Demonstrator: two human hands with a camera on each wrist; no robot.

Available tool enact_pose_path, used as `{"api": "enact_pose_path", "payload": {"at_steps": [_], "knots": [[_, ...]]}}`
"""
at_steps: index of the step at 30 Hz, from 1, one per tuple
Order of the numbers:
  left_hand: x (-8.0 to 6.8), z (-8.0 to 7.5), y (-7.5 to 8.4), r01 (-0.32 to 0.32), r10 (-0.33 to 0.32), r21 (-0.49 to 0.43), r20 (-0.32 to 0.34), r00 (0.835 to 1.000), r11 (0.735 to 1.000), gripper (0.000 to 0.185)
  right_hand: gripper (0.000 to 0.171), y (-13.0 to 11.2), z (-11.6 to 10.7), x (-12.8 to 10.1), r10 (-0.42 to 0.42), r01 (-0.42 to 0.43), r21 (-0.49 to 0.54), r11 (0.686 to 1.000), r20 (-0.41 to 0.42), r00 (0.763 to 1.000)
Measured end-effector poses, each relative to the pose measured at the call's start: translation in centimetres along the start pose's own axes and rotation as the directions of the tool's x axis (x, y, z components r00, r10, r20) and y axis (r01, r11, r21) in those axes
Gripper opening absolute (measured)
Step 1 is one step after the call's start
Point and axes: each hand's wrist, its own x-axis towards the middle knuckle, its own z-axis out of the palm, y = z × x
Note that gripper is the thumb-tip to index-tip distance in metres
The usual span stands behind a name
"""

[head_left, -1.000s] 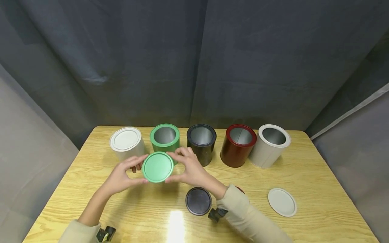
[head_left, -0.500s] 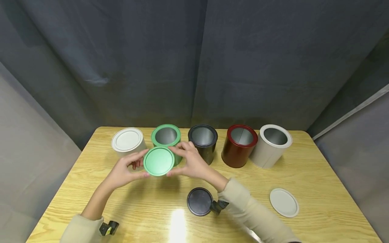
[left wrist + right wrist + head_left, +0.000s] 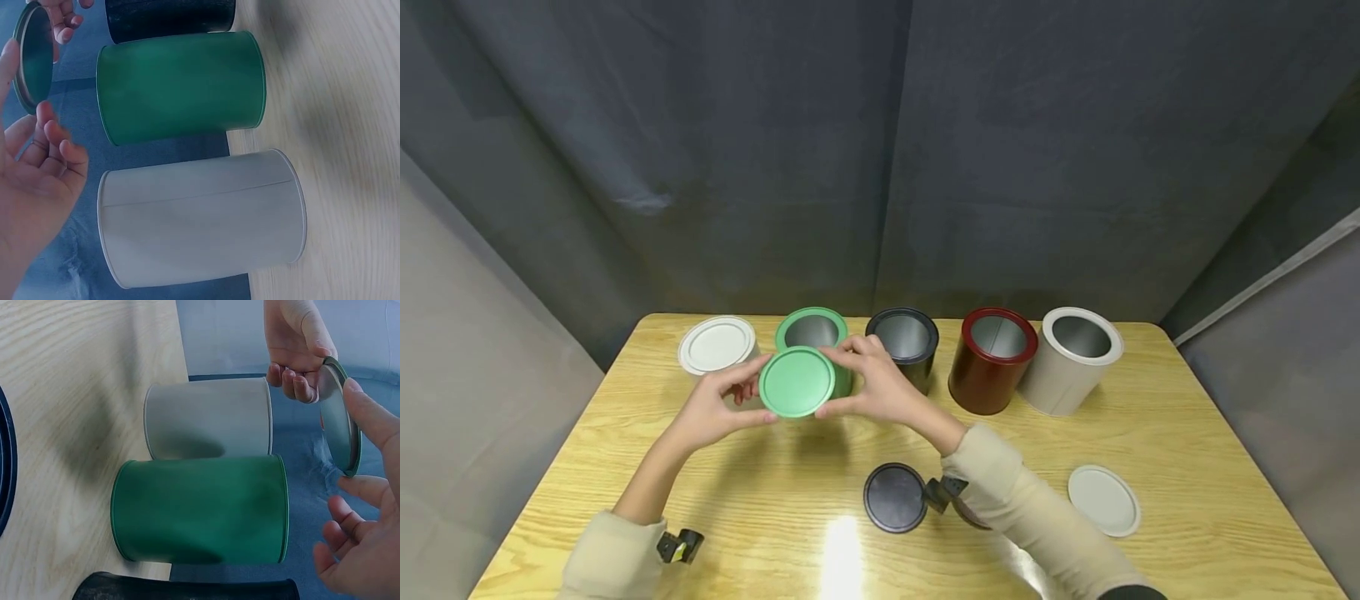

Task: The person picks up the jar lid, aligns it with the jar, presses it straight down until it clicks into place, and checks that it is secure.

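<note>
Both hands hold a round green lid (image 3: 797, 382) by its rim, from opposite sides. My left hand (image 3: 715, 408) pinches its left edge between thumb and forefinger; my right hand (image 3: 880, 387) does likewise on the right edge. In the head view the lid overlaps the near side of the open green can (image 3: 844, 382). The left wrist view shows the lid (image 3: 36, 59) tilted up off the table, above the level of the green can's top (image 3: 181, 87), apart from it. In the right wrist view the lid's silvery underside (image 3: 334, 419) faces the cans.
Left of the green can stands a white can with its lid on (image 3: 718, 344). To the right are open black (image 3: 904, 337), red (image 3: 992, 362) and off-white (image 3: 1070, 362) cans. A black lid (image 3: 895, 497) and a white lid (image 3: 1103, 500) lie nearer; a dark red lid (image 3: 970, 512) is mostly under the right sleeve.
Both hands have carried the green lid away from the person and slightly right, so it now covers part of the green can's opening. The cans and loose lids stay in place.
</note>
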Motion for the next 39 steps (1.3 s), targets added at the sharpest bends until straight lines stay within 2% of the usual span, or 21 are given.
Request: {"api": "enact_pose_path", "payload": {"at_steps": [3,5,13,20,26,30,35,39], "knots": [[0.4,-0.1,1.2,0.002,-0.002,-0.009,-0.007,1.0,1.0,0.065,0.076,0.1,-0.2,0.2,0.009,-0.009,-0.004,1.0,0.004,1.0],[0.6,-0.1,1.3,0.003,-0.003,-0.016,-0.015,1.0,1.0,0.066,0.076,0.2,-0.4,0.4,0.014,-0.013,-0.01,1.0,0.005,1.0],[1.2,-0.1,0.9,-0.012,0.011,-0.057,-0.028,1.0,0.998,0.066,0.077,0.8,-0.6,0.9,0.041,-0.041,0.001,0.999,0.03,0.999],[2.3,-0.8,1.0,-0.017,0.016,-0.035,-0.02,1.0,0.999,0.064,0.077,1.3,-1.3,1.8,0.016,-0.016,-0.002,1.0,0.052,0.999],[3.6,-1.5,1.2,-0.037,0.037,-0.009,-0.001,0.999,0.999,0.063,0.078,1.5,-2.1,2.8,0.027,-0.027,-0.007,1.0,0.056,0.998],[4.3,-1.8,1.2,-0.017,0.017,0.0,0.012,1.0,1.0,0.063,0.077,1.6,-2.5,3.4,0.035,-0.034,-0.011,0.999,0.052,0.998],[5.0,-2.0,0.7,-0.001,0.001,0.0,0.03,1.0,1.0,0.063,0.078,1.7,-2.8,3.9,0.036,-0.035,-0.031,0.999,0.056,0.998],[5.4,-2.0,-1.2,0.01,-0.01,-0.004,0.035,0.999,1.0,0.065,0.078,1.9,-3.0,4.3,0.054,-0.051,-0.046,0.998,0.075,0.996]]}}
